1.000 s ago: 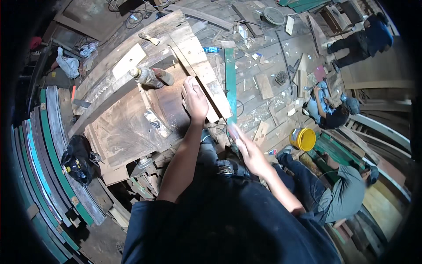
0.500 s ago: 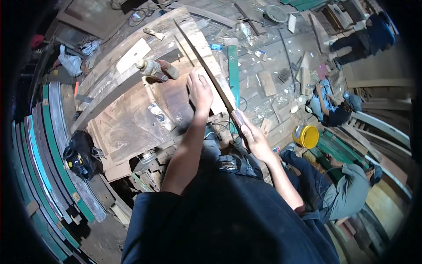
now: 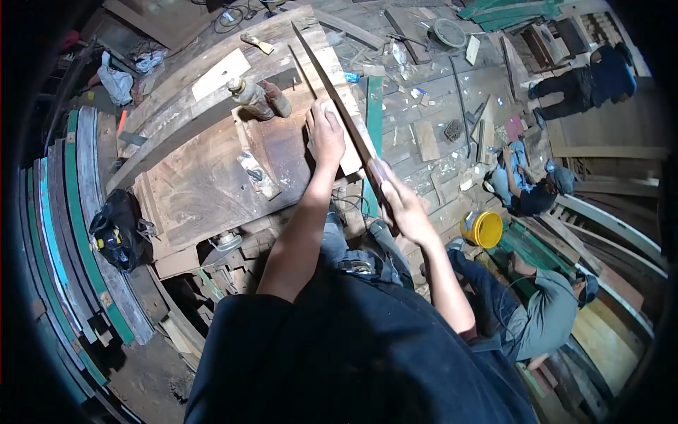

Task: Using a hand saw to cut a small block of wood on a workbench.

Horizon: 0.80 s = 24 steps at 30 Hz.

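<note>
The right hand (image 3: 399, 205) gripped, fingers closed, the near end of a long thin wooden strip (image 3: 332, 92). The strip's long axis ran from the hand toward 11 o'clock, its far tip pointing away over the wooden surface (image 3: 205, 184). The left hand (image 3: 325, 134) rested fingers spread, flat on a pale plank (image 3: 339, 106) just beside the strip. A bottle (image 3: 247, 95) lay at 10 o'clock.

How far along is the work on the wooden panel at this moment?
Done: the wooden panel lies flat on its supports. In hand: the right hand grips a long narrow strip laid across it, while the left hand presses down beside it. Whether any cut is made cannot be told.
</note>
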Tool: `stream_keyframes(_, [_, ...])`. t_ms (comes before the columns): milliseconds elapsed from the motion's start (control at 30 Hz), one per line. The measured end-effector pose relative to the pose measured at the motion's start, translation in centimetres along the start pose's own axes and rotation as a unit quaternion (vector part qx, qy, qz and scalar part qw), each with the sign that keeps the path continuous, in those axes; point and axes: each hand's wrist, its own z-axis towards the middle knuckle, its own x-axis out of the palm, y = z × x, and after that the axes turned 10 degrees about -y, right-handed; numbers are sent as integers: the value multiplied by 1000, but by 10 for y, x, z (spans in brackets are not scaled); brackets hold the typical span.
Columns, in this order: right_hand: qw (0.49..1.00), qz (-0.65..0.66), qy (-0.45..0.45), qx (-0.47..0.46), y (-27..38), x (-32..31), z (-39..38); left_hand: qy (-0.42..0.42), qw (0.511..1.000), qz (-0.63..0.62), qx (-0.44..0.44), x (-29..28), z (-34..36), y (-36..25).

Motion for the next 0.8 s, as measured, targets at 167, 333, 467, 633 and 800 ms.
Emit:
stream_keyframes(167, [1000, -19, -2, 5, -2, 6, -34, -2, 1000, 18, -12, -8, -1, 6])
stream_keyframes(333, [992, -31, 25, 119, 0, -20, -138, 5, 999, 44, -25, -10, -1, -6])
stream_keyframes(467, [998, -30, 6, 56, 2, -3, -88, 39, 997, 48, -42, -11, 0, -9])
stream_keyframes(633, [999, 20, -8, 44, -1, 17, 12, -5, 999, 41, -17, -7, -1, -9])
stream_keyframes(800, [1000, 1, -8, 12, 1, 14, -47, 24, 997, 31, -67, -13, 0, -6])
